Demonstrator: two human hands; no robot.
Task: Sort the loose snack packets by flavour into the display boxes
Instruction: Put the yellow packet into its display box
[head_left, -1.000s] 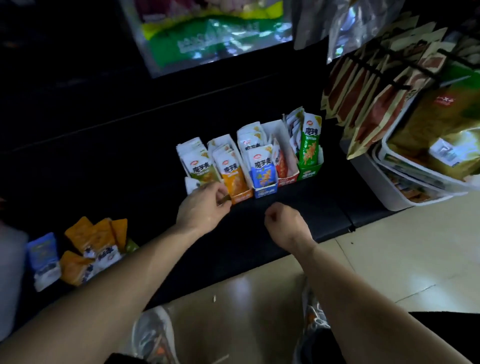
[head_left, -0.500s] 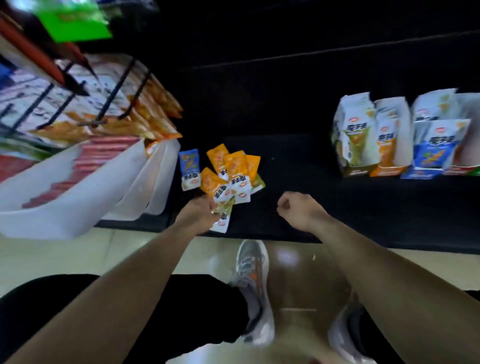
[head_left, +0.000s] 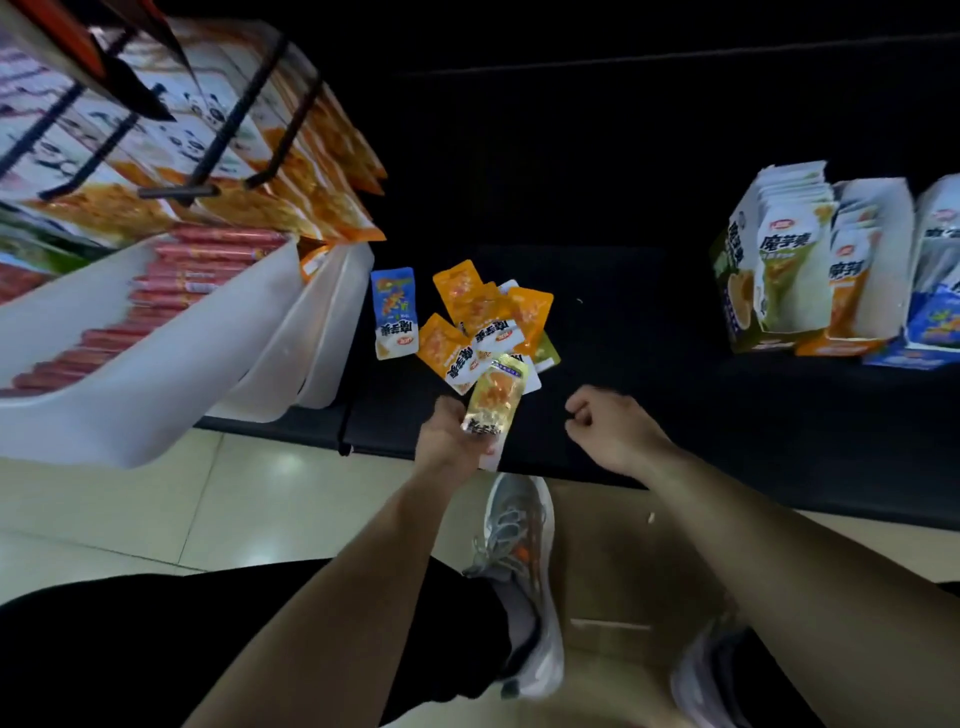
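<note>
glossy yellow foil snack packet is pinched at its lower end by left grip, above front edge of black shelf | right grip is curled, empty | packet is judged light, limp, slick: sealed edge is best pinched

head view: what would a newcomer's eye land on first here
The left hand holds up a shiny yellow packet in the middle, just in front of a loose pile of orange packets, with one blue packet beside them on the dark shelf. At the right edge stand the display boxes, packed upright. At the left sits a white tub of red sausages.
</note>
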